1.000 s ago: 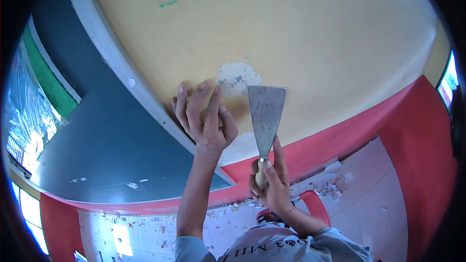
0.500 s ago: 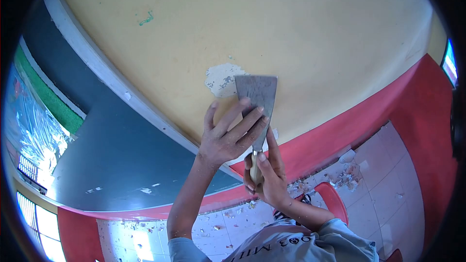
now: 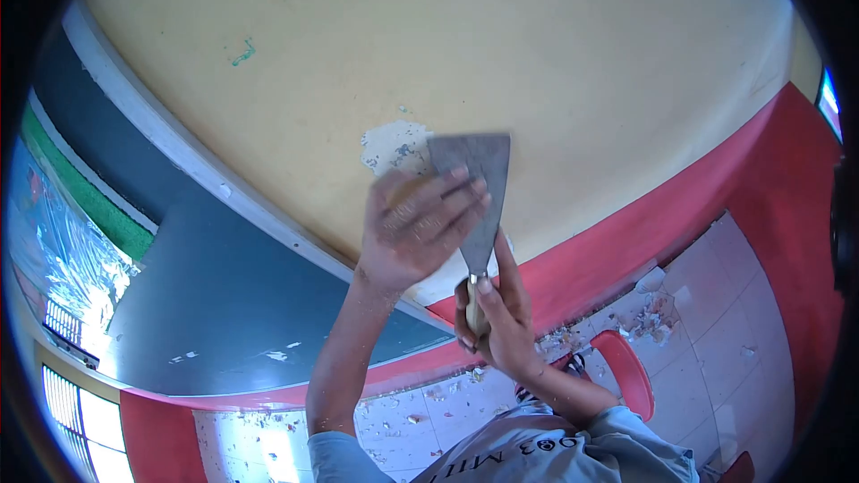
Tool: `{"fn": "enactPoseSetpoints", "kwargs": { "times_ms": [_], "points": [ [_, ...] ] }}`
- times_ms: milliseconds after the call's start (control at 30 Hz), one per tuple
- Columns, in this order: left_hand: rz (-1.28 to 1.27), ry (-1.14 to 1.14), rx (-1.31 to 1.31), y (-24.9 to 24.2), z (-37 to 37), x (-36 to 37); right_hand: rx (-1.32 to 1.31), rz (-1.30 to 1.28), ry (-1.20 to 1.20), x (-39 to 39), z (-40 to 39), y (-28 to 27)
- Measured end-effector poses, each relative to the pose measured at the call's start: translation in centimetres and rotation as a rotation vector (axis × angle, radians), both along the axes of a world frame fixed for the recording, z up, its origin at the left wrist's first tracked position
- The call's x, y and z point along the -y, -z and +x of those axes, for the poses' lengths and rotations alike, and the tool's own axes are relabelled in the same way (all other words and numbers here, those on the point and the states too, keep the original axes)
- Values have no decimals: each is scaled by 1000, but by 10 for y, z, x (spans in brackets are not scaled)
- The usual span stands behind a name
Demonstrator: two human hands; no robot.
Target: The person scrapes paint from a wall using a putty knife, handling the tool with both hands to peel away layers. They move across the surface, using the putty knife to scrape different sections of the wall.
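Observation:
A wide scraper stands blade-up before the yellow wall. Its pale handle is in my right hand, with the fingers wrapped round it and the thumb near the neck. My left hand is slightly blurred, fingers spread, with the fingertips over the left part of the blade. Just up and left of the blade, a bare patch of peeled paint shows pale and grey. Whether the blade's edge touches the wall cannot be told.
A dark board with a pale frame lies to the left. Below are a red wall band, a tiled floor with paint flakes, and a red chair. Green marks dot the upper wall.
My left hand has shifted slightly left on the blade and its fingers are closer together. The wall patch and marks appear further left in the view.

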State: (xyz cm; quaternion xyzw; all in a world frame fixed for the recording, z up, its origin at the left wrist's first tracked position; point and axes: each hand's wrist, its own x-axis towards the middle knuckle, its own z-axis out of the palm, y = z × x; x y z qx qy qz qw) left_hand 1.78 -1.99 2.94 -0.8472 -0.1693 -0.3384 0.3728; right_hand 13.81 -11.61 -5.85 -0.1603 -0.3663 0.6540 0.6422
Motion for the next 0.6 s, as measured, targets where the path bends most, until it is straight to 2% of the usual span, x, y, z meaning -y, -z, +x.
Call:
{"fn": "enactPoseSetpoints", "kwargs": {
  "times_ms": [167, 367, 467, 600],
  "points": [
    [-31, -12, 10, 18, 3, 3, -9, -24, -11, 7, 5, 15],
    [-63, -25, 110, 6, 14, 3, 32, 40, 21, -5, 18, -1],
    [-78, -26, 86, 22, 13, 4, 43, -36, 24, 4, 18, 15],
    [-53, -45, 126, 10, 18, 3, 74, 19, 62, 0, 21, 10]
  ]
}}
